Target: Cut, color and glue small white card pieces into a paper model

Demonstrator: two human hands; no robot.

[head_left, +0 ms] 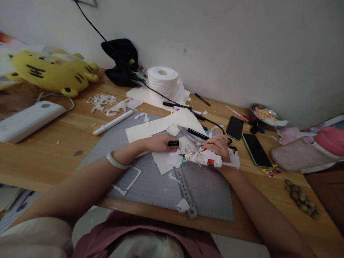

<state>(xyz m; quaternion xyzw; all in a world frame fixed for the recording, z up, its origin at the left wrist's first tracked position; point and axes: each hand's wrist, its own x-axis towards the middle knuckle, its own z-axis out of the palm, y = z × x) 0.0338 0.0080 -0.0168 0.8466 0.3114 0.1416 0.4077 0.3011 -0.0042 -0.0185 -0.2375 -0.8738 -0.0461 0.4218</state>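
Note:
My right hand (219, 146) is closed around a white glue gun (205, 158), its nozzle pointing left over a small white paper piece (172, 159). My left hand (161, 142) lies on the white paper sheets (161, 126), fingers curled, with a small black object (173, 143) at its fingertips. A pale bangle (115, 162) sits on my left wrist. Both hands are over the grey cutting mat (158, 186). A black cord (212, 122) runs from the glue gun area toward the wall.
A metal ruler (186, 191) and paper scraps lie on the mat. Markers, a white pen (113, 123), a tissue roll (162, 80), two phones (234, 127), a yellow plush toy (51, 71), a white device (27, 120), a black pouch (120, 62) and a small dish (264, 114) are spread over the wooden desk.

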